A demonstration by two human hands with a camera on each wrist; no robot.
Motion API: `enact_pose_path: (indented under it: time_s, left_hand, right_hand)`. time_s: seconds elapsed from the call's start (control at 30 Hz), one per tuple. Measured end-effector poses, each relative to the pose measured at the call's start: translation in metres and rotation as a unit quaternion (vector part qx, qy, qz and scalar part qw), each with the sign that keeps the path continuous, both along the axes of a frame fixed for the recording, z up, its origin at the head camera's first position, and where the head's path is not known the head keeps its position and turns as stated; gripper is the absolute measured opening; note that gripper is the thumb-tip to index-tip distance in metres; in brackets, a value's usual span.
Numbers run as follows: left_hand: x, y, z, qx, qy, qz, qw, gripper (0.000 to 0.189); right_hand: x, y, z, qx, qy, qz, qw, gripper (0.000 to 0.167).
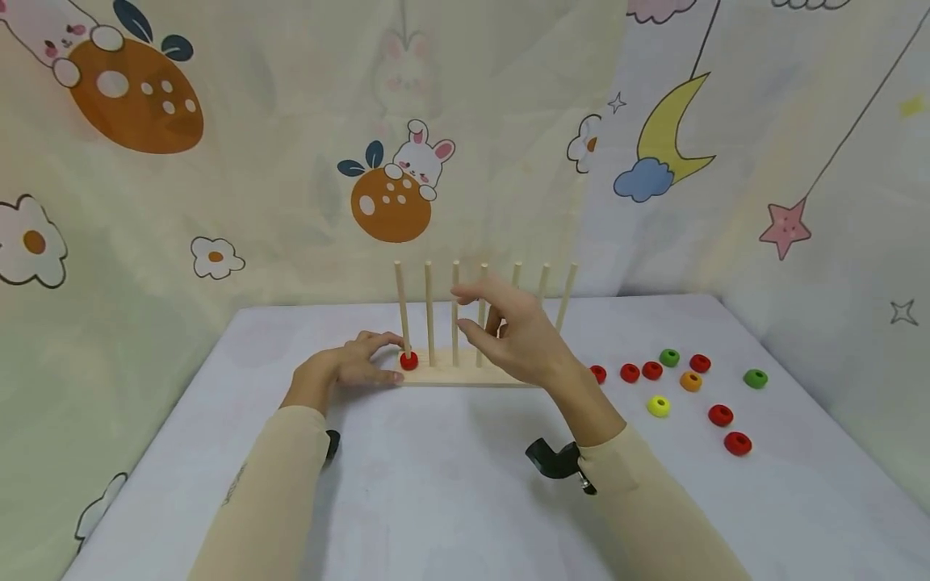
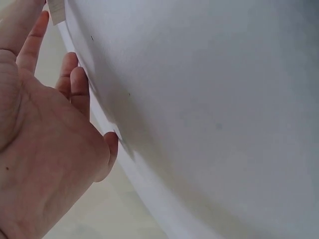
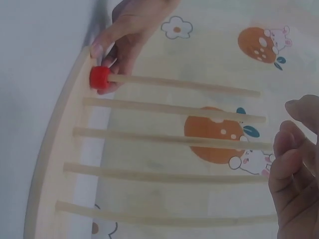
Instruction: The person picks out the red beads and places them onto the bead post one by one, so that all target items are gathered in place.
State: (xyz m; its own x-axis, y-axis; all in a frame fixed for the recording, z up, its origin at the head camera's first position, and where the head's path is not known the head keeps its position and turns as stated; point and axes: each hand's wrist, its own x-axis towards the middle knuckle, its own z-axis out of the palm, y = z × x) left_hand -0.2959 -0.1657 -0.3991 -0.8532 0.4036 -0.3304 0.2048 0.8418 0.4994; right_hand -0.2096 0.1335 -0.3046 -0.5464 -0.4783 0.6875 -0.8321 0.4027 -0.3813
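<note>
Left grip (image 1: 354,361) clasping wooden peg stand's (image 1: 465,376) left end, near bench's (image 1: 429,476) back edge, red bead (image 1: 409,361) at foot of leftmost peg (image 1: 403,307), right grip (image 1: 512,332) released, partly hiding other pegs (image 1: 429,315), loose beads (image 1: 651,370) toward right edge, patterned cloth (image 1: 291,121) behind

Loose beads (image 1: 690,381) right of rack (image 1: 454,375)

The sleeves (image 1: 265,492) are beige — a faint marking (image 1: 234,484) on the left — with black wrist mounts (image 1: 552,461), one showing a screw (image 1: 586,484).
</note>
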Motion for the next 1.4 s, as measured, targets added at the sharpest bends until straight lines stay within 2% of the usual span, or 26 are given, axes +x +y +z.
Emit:
enact_pose_path:
  time_s: [0.23,0.47,0.53,0.73,0.9,1.1,1.4]
  left_hand:
    - [-0.001,0.008,0.002,0.013,0.006,0.005,0.9999,0.066]
    - [0.005,-0.002,-0.001,-0.008,-0.008,0.016,0.9998,0.064]
    - [0.005,-0.005,-0.001,-0.010,-0.008,0.010,0.9999,0.065]
    - [0.003,0.000,-0.001,0.001,-0.003,-0.002,1.0000,0.066]
    - [0.007,-0.004,0.001,0.002,-0.003,0.004,1.0000,0.065]
    - [0.006,-0.003,0.002,-0.005,0.000,0.010,0.9999,0.062]
    - [0.001,-0.002,-0.003,0.005,-0.007,0.004,1.0000,0.064]
  right_hand:
    - [0.000,0.017,0.000,-0.019,0.012,-0.011,0.9997,0.040]
    - [-0.005,0.025,-0.016,-0.055,-0.022,0.003,0.9982,0.038]
    - [-0.006,0.029,-0.019,-0.063,-0.027,0.002,0.9976,0.039]
    - [-0.004,0.053,-0.021,-0.044,-0.041,-0.022,0.9979,0.040]
    - [-0.008,0.063,-0.025,-0.040,-0.046,-0.024,0.9979,0.039]
    - [-0.006,0.079,-0.034,-0.024,-0.045,-0.029,0.9983,0.038]
    - [-0.002,0.106,-0.049,0.020,-0.052,-0.093,0.9941,0.037]
